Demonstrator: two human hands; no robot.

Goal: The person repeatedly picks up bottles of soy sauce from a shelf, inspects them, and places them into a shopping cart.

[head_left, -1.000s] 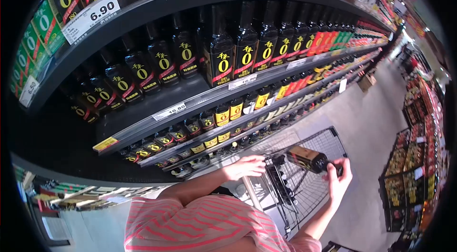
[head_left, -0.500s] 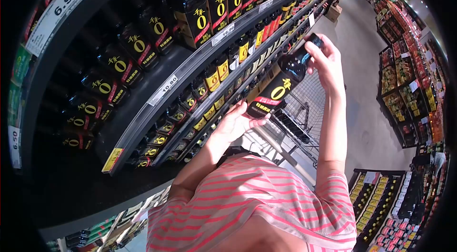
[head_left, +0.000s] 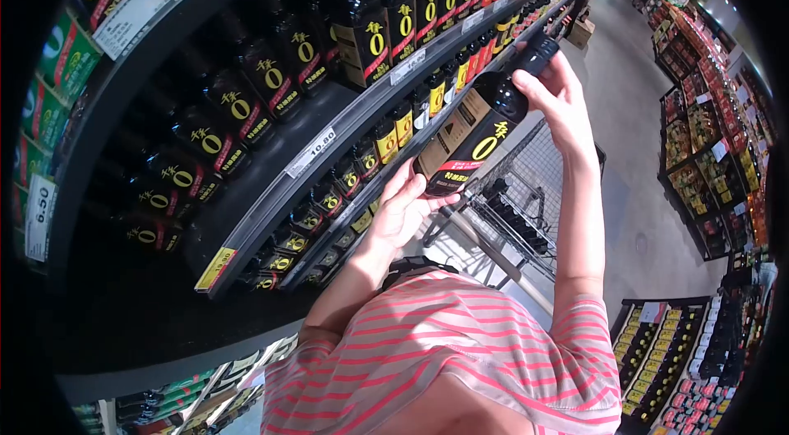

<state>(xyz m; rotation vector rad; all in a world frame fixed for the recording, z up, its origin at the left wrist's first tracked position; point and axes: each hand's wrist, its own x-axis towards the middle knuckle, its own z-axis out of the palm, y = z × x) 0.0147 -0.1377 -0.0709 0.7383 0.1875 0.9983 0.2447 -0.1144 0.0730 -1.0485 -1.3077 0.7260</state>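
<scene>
Between my two hands is a dark soy sauce bottle (head_left: 472, 143), tilted, with its cap toward the upper right. A yellow "0" and a red band mark its front label, and a tan side panel also faces me. My right hand (head_left: 560, 98) grips the neck just under the black cap, thumb on the near side. At the lower end, my left hand (head_left: 403, 209) holds the base with thumb and fingers; some fingertips are hidden behind the bottle. A shopping cart (head_left: 526, 188) stands beyond the bottle and my right forearm.
Left of me, a curved black shelf (head_left: 271, 197) bears rows of similar bottles (head_left: 238, 102) and price tags (head_left: 312, 151). Across the grey aisle floor (head_left: 629, 139) stand displays of packaged goods (head_left: 694, 123). A bottle rack (head_left: 657, 353) is at lower right.
The bottle has turned in my hands, so more of its tan side panel shows. The shelf appears shifted slightly right and down in view.
</scene>
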